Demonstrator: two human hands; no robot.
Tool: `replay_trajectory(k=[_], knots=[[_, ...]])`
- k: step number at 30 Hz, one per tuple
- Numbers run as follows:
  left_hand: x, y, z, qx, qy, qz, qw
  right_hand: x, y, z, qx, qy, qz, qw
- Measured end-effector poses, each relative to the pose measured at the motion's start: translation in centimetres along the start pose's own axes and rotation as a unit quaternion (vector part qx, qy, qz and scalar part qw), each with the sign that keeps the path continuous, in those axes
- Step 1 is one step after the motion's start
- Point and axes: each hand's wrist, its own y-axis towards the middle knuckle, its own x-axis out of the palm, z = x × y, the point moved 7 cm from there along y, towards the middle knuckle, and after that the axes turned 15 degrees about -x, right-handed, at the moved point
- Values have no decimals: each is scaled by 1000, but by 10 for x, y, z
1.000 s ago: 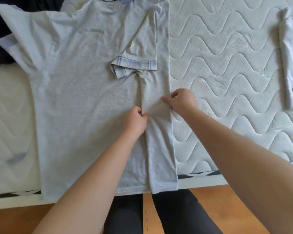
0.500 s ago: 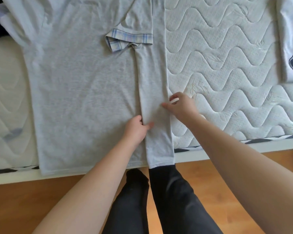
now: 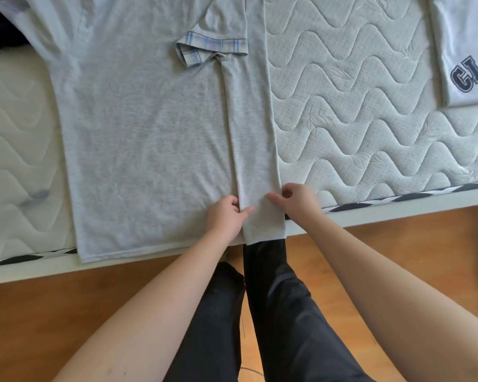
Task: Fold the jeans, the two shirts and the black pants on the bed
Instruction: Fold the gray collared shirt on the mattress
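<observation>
Grey shirt [image 3: 138,128] spread flat on the bed [image 3: 356,111], hem hanging a little over the near edge, right side already folded inward as a long strip. Left hand [image 3: 225,217] pinching the inner edge of this strip near the hem. Right hand [image 3: 297,198] pinching the outer fold, fingers curled on cloth. Thin, soft jersey, probably light and easy to wrinkle; better taken at hem and shoulder corners. White shirt [image 3: 467,48] lying far right, well apart.

Grey shirt [image 3: 138,128] lies flat on the bed [image 3: 356,111], right side folded inward with plaid-cuffed sleeve on top; folded white shirt [image 3: 464,45] with navy lettering at far right; dark garment [image 3: 0,26] top-left.
</observation>
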Motion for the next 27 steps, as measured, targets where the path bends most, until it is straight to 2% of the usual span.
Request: replay_trajectory(k=[3, 6, 13, 17, 21, 27], knots=[[2, -6, -7, 0, 62, 29, 998, 11, -13, 6, -1, -43, -25, 999], [1, -15, -18, -5, 110, 64, 992, 14, -24, 8, 5, -72, -6, 997], [9, -26, -33, 1, 86, 28, 996, 26, -46, 13, 20, -63, -45, 997], [3, -29, -36, -18, 127, 40, 991, 25, -57, 15, 46, -85, -29, 995], [-11, -26, -33, 6, 152, 73, 986, 17, -55, 11, 57, -158, 13, 986], [-44, -10, 9, 42, 114, 106, 987, 0, -19, -27, -10, -108, 49, 993]])
